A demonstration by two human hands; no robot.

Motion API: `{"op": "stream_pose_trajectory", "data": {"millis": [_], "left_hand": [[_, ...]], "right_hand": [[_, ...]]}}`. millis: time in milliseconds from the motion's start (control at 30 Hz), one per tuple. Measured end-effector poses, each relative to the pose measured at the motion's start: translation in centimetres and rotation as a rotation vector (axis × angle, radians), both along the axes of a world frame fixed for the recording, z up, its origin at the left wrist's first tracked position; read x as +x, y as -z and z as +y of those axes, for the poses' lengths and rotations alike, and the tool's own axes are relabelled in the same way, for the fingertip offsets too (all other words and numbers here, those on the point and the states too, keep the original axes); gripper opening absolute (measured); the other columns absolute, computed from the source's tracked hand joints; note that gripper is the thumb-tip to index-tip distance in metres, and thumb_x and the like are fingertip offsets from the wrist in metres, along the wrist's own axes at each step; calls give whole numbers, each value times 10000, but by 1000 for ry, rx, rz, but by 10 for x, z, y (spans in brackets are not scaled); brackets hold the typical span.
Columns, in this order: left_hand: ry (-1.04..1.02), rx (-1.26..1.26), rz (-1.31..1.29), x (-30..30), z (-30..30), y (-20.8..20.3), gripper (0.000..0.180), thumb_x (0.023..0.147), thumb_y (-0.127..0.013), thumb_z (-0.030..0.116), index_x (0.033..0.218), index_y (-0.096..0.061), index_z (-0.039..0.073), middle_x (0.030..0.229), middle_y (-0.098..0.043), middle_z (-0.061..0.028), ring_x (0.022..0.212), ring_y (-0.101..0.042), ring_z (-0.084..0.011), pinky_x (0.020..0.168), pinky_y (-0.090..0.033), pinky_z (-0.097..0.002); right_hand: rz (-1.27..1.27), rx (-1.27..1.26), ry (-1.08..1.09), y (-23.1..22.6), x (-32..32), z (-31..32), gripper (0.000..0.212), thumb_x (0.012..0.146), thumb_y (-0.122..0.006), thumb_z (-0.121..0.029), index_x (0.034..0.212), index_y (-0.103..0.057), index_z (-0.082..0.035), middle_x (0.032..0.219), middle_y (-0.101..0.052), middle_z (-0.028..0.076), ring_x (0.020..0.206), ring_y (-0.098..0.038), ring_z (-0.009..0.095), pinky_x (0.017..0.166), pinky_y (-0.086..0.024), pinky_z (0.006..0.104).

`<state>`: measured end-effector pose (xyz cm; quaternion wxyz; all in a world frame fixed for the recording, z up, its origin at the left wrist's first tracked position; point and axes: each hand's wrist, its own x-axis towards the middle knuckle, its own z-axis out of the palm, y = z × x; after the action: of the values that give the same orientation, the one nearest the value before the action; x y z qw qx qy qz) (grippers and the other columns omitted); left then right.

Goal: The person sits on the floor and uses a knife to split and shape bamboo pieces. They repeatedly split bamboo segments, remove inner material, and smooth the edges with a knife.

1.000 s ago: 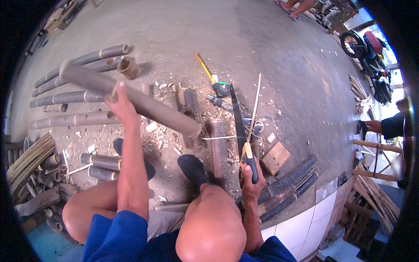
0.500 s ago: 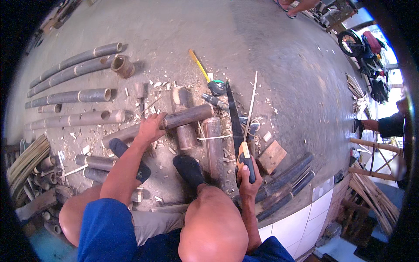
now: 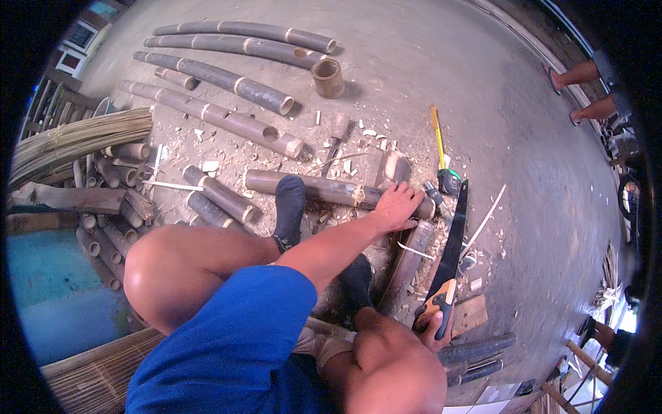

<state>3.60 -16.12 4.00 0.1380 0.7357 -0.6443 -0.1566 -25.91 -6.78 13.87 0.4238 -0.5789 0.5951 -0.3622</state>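
Note:
A dark bamboo pole point(image 3: 317, 189) lies crosswise over a thick support point(image 3: 392, 165). My left hand point(image 3: 398, 207) is closed over the pole close to its right end, thumb on the near side. My sock-covered left foot point(image 3: 290, 207) rests against the pole further left. In my right hand point(image 3: 438, 328) is a handsaw point(image 3: 449, 252), gripped by its orange and black handle. Its dark blade points away from me, apart from the pole. Just below the pole's right end lies another bamboo piece point(image 3: 408, 265) with a pale strip across it.
Beyond the blade's tip lies a tape measure point(image 3: 449, 181), its yellow tape pulled out. A mallet-like tool point(image 3: 337, 134), a bamboo cup point(image 3: 327, 77) and several long bamboo poles point(image 3: 221, 79) are farther off. Bundled strips point(image 3: 83, 145) lie left. Another person's legs point(image 3: 583, 86) show far right.
My left hand has shifted along the pole toward its right end. The view has swung left, bringing more stacked bamboo into sight. The saw stays in my right hand.

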Motion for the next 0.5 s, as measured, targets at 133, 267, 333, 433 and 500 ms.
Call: {"op": "stream_pose_trajectory", "data": {"millis": [133, 267, 333, 433, 500], "left_hand": [[18, 81, -14, 0, -13, 3, 756, 774, -779, 539, 1302, -551, 47, 1193, -648, -130, 1225, -544, -313, 999, -436, -481], [34, 123, 37, 4, -22, 7, 708, 793, -772, 513, 1302, -574, 63, 1212, -659, -146, 1188, -583, -329, 987, -463, -503], [30, 166, 31, 4, -26, 8, 722, 787, -760, 554, 1320, -583, 100, 1204, -664, -138, 1179, -592, -323, 985, -449, -502], [55, 125, 21, 6, -26, 6, 671, 796, -712, 622, 1176, -629, 76, 1128, -708, -134, 1160, -621, -284, 995, -364, -472], [64, 167, -6, 9, -27, 4, 663, 857, -640, 644, 1221, -632, 90, 1139, -711, -125, 1179, -607, -288, 1036, -336, -489]], "right_hand": [[-94, 56, 25, 4, -3, -2, 583, 978, -637, -307, 1386, -538, 98, 1089, -691, 125, 927, -623, 211, 842, -506, 336], [-43, -22, -4, 4, -3, 0, 561, 968, -643, -313, 1362, -567, 78, 957, -690, 88, 743, -591, 129, 654, -491, 257], [5, -24, 37, -3, -3, 4, 570, 970, -642, -339, 1360, -575, 71, 935, -694, 90, 705, -584, 121, 622, -487, 257], [-47, 64, -13, -18, -4, 11, 585, 956, -661, -352, 1385, -578, 38, 844, -695, 67, 654, -583, 116, 613, -506, 290], [49, 15, -66, -26, -3, 14, 569, 953, -654, -335, 1373, -586, 42, 913, -723, 131, 739, -651, 159, 692, -541, 315]]}}
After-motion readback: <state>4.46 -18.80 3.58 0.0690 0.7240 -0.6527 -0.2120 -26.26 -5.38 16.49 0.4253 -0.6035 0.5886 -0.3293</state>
